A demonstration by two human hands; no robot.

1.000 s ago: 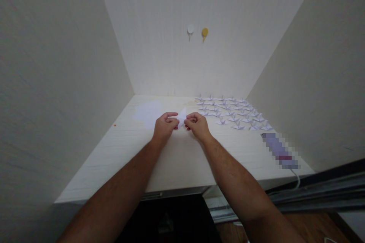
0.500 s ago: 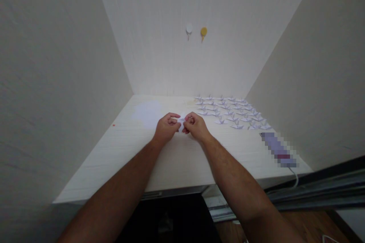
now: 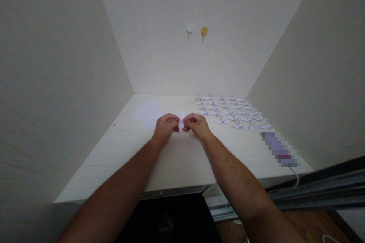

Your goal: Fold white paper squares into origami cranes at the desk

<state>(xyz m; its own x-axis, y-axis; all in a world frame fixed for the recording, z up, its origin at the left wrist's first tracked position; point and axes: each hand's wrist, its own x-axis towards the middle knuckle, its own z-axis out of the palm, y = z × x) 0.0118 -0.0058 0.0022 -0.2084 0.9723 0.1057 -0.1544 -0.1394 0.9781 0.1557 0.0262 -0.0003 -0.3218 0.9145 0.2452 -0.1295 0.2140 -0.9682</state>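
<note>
A small folded piece of white paper point(image 3: 181, 121) is pinched between both of my hands above the middle of the pale table point(image 3: 176, 159). My left hand point(image 3: 164, 127) grips its left side with fingers curled. My right hand point(image 3: 197, 125) grips its right side the same way. The two hands almost touch, and most of the paper is hidden between the fingertips. A flat sheet of pale paper point(image 3: 148, 113) lies on the table just beyond my left hand.
Several folded paper cranes point(image 3: 230, 113) stand in rows at the back right of the table. A blurred purple object point(image 3: 279, 149) with a white cable lies near the right front edge. Walls close in on three sides; two hooks point(image 3: 196, 31) hang on the back wall.
The paper stood up as a visible pointed flap between my hands a second ago; it is now folded smaller and mostly hidden by my fingertips. Hands stayed in place.
</note>
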